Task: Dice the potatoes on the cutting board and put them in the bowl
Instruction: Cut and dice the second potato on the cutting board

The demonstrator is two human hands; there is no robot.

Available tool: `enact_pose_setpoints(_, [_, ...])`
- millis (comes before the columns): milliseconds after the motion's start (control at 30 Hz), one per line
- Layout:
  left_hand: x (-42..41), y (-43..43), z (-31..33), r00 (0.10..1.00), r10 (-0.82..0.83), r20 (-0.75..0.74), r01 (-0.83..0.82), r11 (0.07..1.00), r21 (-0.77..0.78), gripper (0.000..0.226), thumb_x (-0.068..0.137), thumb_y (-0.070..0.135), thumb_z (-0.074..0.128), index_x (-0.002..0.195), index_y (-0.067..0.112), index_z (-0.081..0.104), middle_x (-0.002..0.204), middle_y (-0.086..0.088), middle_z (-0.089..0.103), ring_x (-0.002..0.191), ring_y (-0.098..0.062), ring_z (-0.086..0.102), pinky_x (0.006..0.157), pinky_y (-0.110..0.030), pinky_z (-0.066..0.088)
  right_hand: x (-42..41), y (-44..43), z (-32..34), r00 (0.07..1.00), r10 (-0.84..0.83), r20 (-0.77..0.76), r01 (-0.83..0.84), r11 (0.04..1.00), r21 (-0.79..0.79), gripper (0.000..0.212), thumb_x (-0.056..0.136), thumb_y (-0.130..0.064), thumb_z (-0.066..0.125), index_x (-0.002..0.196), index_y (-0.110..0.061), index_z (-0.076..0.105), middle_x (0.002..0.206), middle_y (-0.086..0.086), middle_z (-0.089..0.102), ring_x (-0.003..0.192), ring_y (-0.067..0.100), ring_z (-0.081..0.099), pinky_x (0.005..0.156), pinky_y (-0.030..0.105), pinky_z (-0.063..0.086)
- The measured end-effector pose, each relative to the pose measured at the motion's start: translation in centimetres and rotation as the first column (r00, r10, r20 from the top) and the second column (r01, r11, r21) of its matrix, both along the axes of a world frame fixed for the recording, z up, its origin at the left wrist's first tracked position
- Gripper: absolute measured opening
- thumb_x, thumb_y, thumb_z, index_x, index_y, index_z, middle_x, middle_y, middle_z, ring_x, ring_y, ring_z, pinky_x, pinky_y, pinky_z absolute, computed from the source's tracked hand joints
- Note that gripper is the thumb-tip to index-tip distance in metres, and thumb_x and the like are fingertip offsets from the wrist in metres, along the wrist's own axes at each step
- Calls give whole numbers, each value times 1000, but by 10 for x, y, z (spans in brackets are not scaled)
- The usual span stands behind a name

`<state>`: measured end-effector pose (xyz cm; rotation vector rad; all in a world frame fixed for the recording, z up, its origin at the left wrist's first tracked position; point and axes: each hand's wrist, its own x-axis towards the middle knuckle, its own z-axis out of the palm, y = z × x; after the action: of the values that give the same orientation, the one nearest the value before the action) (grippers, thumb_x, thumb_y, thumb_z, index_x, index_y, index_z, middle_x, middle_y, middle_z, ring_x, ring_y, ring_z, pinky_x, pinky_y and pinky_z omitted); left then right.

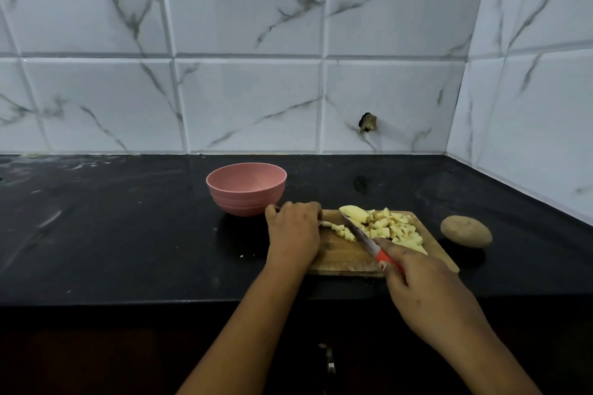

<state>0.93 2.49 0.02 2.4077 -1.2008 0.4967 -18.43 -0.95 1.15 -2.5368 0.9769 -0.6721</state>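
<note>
Well, the pink bowl [246, 192] stands on the black worktop [128, 234] about midway between its front and back edges, just beside the far left corner of the wooden cutting board [346, 255]. What shows of the bowl's inside is plain pink wall; its bottom is hidden behind the near rim.

The board lies nearer the worktop's front edge and carries all the cut potato. A heap of small potato cubes [396, 228] covers its far right part. A larger potato wedge [353, 213] sits at the board's far edge, touching the heap. A few loose cubes [345, 232] lie left of the knife blade [359, 232].

The hands are apart. The left hand [295, 231] rests over the board's left end with its fingers curled down onto a pale potato strip [325, 223], which pokes out from under the fingertips. The right hand [426, 292] grips the knife's red handle [383, 257] with the forefinger laid along the top, the blade slanting away across the board between the loose cubes and the heap.

One whole unpeeled potato [466, 231] lies on the worktop right of the board, apart from it, toward the right-hand wall.
</note>
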Motion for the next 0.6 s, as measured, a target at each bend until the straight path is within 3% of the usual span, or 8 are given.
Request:
enact_pose_setpoints(200, [7,-5,10,983,-73,-169,99,984,151,27,100,28,39,122,32,53,122,1,49,118,-20,43,97,-44,30,-2,4,-4,999,32,-3,-32,999,38,46,101,-37,39,145,-43,32,127,-11,55,102,3,51,80,22,46])
enact_pose_setpoints(267, [9,-7,11,984,-73,-162,99,983,157,24,100,28,39,119,31,54,122,0,49,118,-21,43,96,-44,30,-6,3,-4,1000,17,2,-17,999,44,46,101,-35,39,146,-41,31,132,-11,53,105,3,51,79,19,44])
enact_pose_setpoints(400, [12,-11,10,987,-49,-152,73,985,159,20,99,32,43,116,26,53,122,0,51,115,-20,45,94,-40,32,-9,-1,-3,1000,-16,17,15,998,55,45,101,-36,39,145,-44,33,129,-12,54,84,-1,46,62,15,37])
enact_pose_setpoints(600, [15,-15,10,991,-33,-128,55,985,166,22,101,35,37,115,23,49,121,-1,49,115,-21,43,93,-40,32,-8,-5,-6,1000,-25,6,25,996,81,45,101,-37,40,144,-44,35,117,-10,58,69,-2,44,52,15,30])
